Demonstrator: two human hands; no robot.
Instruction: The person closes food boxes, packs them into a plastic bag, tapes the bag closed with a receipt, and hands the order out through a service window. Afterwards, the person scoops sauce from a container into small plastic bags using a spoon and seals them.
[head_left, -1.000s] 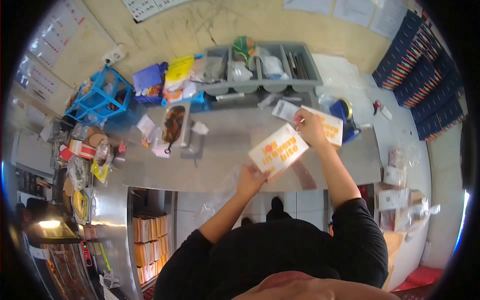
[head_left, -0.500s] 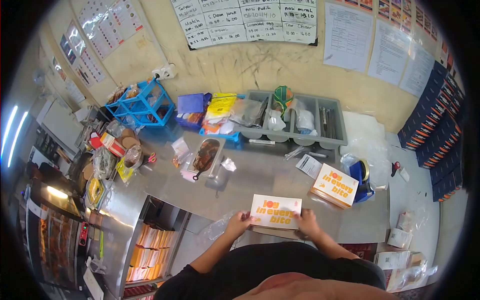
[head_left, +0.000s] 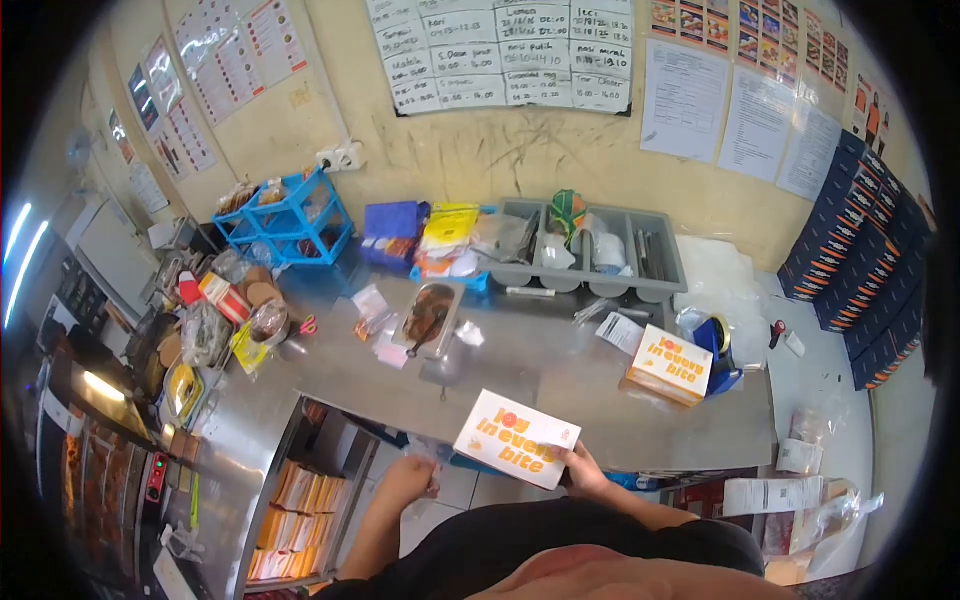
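A white box with orange "joy in every bite" lettering (head_left: 515, 440) is tilted near the front edge of the steel table (head_left: 570, 385). My right hand (head_left: 583, 470) grips its right end, thumb on top. My left hand (head_left: 415, 478) is apart from the box, to its lower left, with the fingers curled in; something clear and hard to make out is beside them. A second box with the same lettering (head_left: 672, 367) lies on the table to the right, beside a blue tape dispenser (head_left: 722, 350) and a paper slip (head_left: 620, 332).
Along the back stand a grey compartment tray (head_left: 590, 275), yellow packets (head_left: 450, 228) and a blue rack (head_left: 290, 220). A metal container with a dark utensil (head_left: 428, 318) sits mid-table. Dark boxes (head_left: 860, 250) are stacked at right; folded cartons (head_left: 300, 520) fill a shelf below left.
My left hand has let go of the box and moved left and down. The box, held in my right hand, has turned so its right side is lower. The head view has shifted slightly.
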